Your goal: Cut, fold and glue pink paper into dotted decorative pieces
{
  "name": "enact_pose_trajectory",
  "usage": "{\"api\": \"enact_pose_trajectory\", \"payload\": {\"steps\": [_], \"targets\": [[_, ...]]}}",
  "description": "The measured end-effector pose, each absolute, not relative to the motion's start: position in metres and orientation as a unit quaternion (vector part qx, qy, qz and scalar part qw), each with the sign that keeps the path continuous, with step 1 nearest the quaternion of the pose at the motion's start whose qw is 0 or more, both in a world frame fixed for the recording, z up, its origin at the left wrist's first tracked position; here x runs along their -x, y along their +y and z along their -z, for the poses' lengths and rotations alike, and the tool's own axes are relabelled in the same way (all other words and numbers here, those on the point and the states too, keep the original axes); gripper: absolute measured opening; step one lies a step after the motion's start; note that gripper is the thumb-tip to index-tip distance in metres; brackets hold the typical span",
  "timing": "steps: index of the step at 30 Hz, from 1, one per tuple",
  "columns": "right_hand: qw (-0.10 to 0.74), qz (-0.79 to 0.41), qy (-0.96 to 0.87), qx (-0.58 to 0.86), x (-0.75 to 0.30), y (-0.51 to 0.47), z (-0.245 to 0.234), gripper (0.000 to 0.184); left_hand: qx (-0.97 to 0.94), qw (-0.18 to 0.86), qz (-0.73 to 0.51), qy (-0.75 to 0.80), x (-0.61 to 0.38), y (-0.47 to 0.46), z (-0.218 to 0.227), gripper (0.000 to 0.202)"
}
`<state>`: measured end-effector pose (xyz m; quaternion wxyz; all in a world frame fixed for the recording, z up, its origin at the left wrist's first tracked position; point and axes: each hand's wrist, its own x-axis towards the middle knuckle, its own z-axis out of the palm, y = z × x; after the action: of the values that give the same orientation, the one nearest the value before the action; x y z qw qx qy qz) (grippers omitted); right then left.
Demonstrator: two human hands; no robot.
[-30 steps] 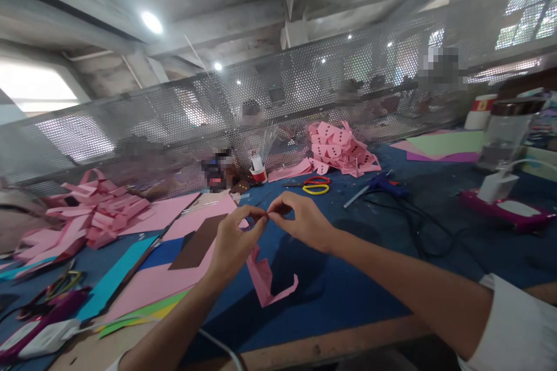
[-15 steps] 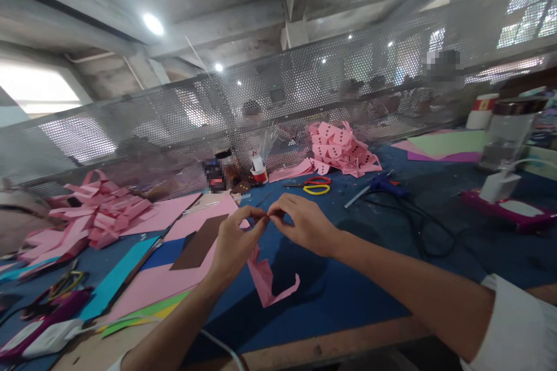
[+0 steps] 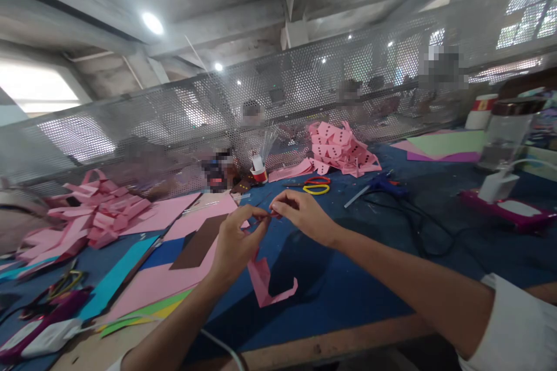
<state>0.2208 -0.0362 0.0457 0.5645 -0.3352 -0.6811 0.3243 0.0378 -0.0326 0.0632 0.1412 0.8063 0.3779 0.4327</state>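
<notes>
A folded pink paper strip (image 3: 261, 281) hangs below my left hand (image 3: 235, 243), creased into angles, with its lower end curling up to the right. My left thumb and forefinger are closed on its upper part. Close by, my right hand (image 3: 307, 217) pinches a small pink bit at the strip's top end, its fingertips just apart from the left ones. How the paper runs between the fingertips is partly hidden. Beyond the hands lie scissors (image 3: 317, 188) with red and yellow handles.
A heap of dotted pink paper pieces (image 3: 337, 148) sits at the back, pink loops (image 3: 100, 208) at the left. Coloured sheets (image 3: 202, 243) lie left of my hands. A blue glue gun (image 3: 389, 184) with its cable, a power strip (image 3: 509, 208) and a jar (image 3: 507, 133) stand right.
My right hand has drawn slightly up and away from the left fingertips, so a bit of pink shows between them. The hanging strip has swung a little left.
</notes>
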Motion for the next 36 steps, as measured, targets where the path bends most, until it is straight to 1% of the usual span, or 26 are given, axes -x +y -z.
{"api": "enact_pose_trajectory", "payload": {"steps": [7, 19, 22, 31, 36], "targets": [[0.547, -0.339, -0.691, 0.328, -0.2211, -0.0331, -0.0429, 0.013, -0.813, 0.129, -0.434, 0.367, -0.0398, -0.0325, -0.0638, 0.01], [0.539, -0.302, -0.707, 0.343, -0.2217, -0.035, -0.0424, 0.011, -0.791, 0.174, -0.419, 0.411, -0.0434, -0.0333, -0.0664, 0.014], [0.536, -0.3, -0.71, 0.344, -0.2222, -0.0357, -0.0423, 0.011, -0.783, 0.197, -0.418, 0.418, -0.0436, -0.0325, -0.0652, 0.015], [0.532, -0.313, -0.701, 0.359, -0.2244, -0.0348, -0.0425, 0.014, -0.779, 0.215, -0.416, 0.417, -0.0448, -0.0307, -0.0646, 0.016], [0.524, -0.324, -0.702, 0.359, -0.2262, -0.0332, -0.0415, 0.017, -0.772, 0.224, -0.435, 0.406, -0.0463, -0.0321, -0.0653, 0.014]]}}
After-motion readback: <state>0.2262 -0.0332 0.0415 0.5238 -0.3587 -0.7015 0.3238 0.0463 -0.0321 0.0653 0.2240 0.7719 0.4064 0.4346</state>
